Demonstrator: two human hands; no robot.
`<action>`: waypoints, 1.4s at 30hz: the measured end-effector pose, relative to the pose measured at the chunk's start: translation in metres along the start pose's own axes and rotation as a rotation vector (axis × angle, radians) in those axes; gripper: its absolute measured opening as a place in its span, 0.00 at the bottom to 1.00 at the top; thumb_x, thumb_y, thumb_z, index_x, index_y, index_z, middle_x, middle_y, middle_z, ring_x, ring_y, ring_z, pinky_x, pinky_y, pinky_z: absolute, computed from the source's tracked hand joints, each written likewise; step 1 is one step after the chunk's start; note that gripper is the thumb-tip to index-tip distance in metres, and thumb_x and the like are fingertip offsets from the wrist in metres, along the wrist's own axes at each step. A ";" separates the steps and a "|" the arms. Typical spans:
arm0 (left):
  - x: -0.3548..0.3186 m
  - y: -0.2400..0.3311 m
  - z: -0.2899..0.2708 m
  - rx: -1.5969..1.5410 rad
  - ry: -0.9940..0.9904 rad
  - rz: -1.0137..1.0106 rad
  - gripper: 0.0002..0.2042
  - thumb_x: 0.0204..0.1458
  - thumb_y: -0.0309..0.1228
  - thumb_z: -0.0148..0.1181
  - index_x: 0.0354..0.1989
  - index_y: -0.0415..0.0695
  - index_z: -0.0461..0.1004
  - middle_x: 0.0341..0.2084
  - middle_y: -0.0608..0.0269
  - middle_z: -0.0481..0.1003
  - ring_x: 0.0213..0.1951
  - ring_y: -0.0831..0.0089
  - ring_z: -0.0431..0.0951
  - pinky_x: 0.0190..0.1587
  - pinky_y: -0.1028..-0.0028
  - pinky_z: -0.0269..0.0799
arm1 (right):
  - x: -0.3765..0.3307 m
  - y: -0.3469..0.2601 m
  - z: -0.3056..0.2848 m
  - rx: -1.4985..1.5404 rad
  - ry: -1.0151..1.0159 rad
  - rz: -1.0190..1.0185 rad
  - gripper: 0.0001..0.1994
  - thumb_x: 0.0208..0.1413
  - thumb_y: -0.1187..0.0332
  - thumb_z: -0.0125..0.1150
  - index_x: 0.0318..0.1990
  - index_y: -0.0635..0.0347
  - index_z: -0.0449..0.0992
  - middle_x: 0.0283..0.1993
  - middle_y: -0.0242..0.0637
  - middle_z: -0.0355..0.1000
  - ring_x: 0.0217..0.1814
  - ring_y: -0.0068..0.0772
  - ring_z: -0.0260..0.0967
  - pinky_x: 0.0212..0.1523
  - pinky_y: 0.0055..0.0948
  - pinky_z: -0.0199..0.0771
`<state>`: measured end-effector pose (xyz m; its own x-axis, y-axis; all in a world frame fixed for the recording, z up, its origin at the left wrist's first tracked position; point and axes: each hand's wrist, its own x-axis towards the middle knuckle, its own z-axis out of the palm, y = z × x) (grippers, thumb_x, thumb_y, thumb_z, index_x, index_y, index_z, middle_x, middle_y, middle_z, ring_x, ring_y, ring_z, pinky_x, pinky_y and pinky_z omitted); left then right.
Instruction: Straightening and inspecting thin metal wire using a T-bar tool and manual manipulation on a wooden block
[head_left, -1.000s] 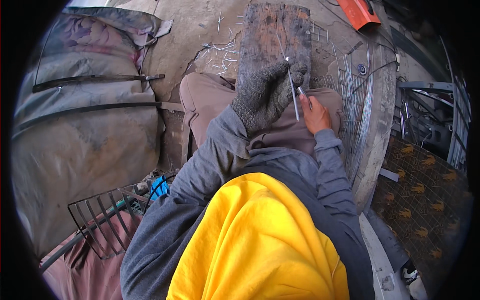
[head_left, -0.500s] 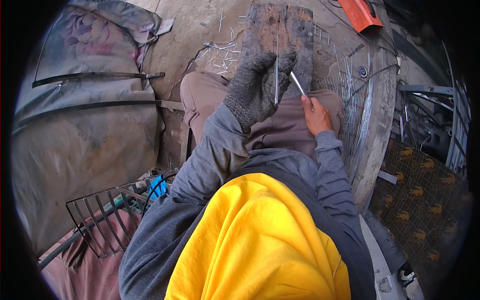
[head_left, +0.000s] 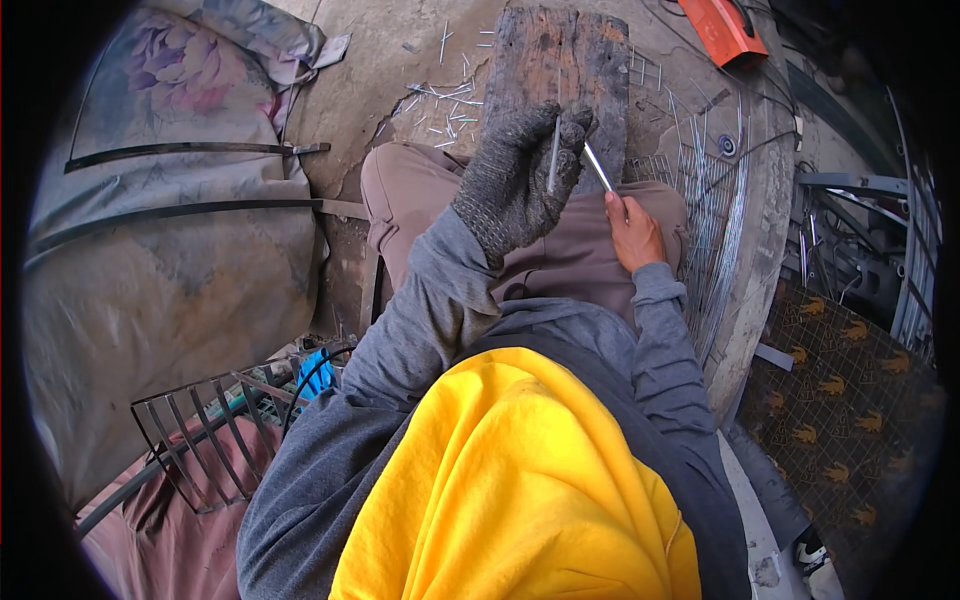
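My left hand (head_left: pixel 520 180), in a dark grey knitted glove, is closed around a thin metal rod (head_left: pixel 554 158) above my lap. The rod stands out past both sides of the grip, its far part over a worn wooden board (head_left: pixel 555 50). My bare right hand (head_left: pixel 634 232) grips a shiny metal shaft (head_left: pixel 598 167) near my right thigh. The shaft slants up to the gloved fingers, and its far end is hidden behind them, so its kind does not show.
Several short cut rods (head_left: pixel 450 97) lie scattered left of the board. Long thin rods (head_left: pixel 715 240) are bundled on the right, beside an orange machine (head_left: pixel 722 30) farther off. A stained sheet (head_left: pixel 170 310) covers something at left; a metal rack (head_left: pixel 205 440) stands near my left elbow.
The rod's near end sticks out less below my left hand, and the rod leans slightly more. The right hand has barely moved.
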<state>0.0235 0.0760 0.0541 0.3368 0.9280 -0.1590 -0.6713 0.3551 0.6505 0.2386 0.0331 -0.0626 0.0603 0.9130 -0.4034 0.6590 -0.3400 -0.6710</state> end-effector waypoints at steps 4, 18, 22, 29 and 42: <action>-0.001 -0.002 -0.001 0.021 0.019 -0.013 0.16 0.63 0.20 0.43 0.58 0.31 0.64 0.50 0.57 0.75 0.48 0.75 0.77 0.48 0.83 0.75 | 0.001 0.001 0.000 -0.011 0.002 -0.005 0.29 0.63 0.40 0.42 0.37 0.61 0.71 0.37 0.57 0.74 0.43 0.68 0.68 0.43 0.55 0.66; 0.006 0.011 0.008 -0.310 0.080 -0.374 0.13 0.62 0.37 0.52 0.44 0.39 0.73 0.26 0.65 0.75 0.24 0.79 0.75 0.28 0.79 0.76 | 0.001 0.002 0.000 -0.006 0.008 -0.012 0.29 0.63 0.40 0.41 0.37 0.61 0.71 0.37 0.57 0.74 0.43 0.68 0.68 0.44 0.55 0.66; 0.019 0.041 -0.019 0.805 0.044 -0.399 0.14 0.59 0.41 0.58 0.45 0.44 0.74 0.25 0.66 0.74 0.23 0.79 0.72 0.26 0.80 0.68 | 0.000 -0.004 -0.003 0.002 -0.007 -0.008 0.29 0.63 0.40 0.41 0.37 0.61 0.71 0.37 0.57 0.74 0.44 0.68 0.68 0.44 0.55 0.65; 0.087 0.100 -0.154 1.966 -0.407 -0.097 0.14 0.61 0.36 0.54 0.51 0.43 0.75 0.48 0.57 0.77 0.49 0.63 0.77 0.53 0.67 0.71 | 0.001 0.004 -0.001 0.014 0.009 -0.006 0.28 0.63 0.41 0.41 0.36 0.61 0.72 0.38 0.57 0.74 0.44 0.68 0.68 0.45 0.55 0.65; 0.054 0.055 -0.237 1.691 -0.076 -0.329 0.18 0.56 0.42 0.59 0.51 0.46 0.77 0.50 0.59 0.77 0.54 0.65 0.74 0.59 0.68 0.66 | -0.002 -0.012 -0.002 -0.020 0.014 -0.041 0.26 0.63 0.43 0.45 0.35 0.61 0.74 0.35 0.53 0.75 0.41 0.62 0.70 0.42 0.50 0.66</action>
<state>-0.1512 0.1725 -0.0945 0.3683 0.8215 -0.4353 0.7940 -0.0343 0.6069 0.2319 0.0356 -0.0518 0.0433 0.9291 -0.3673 0.6759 -0.2980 -0.6740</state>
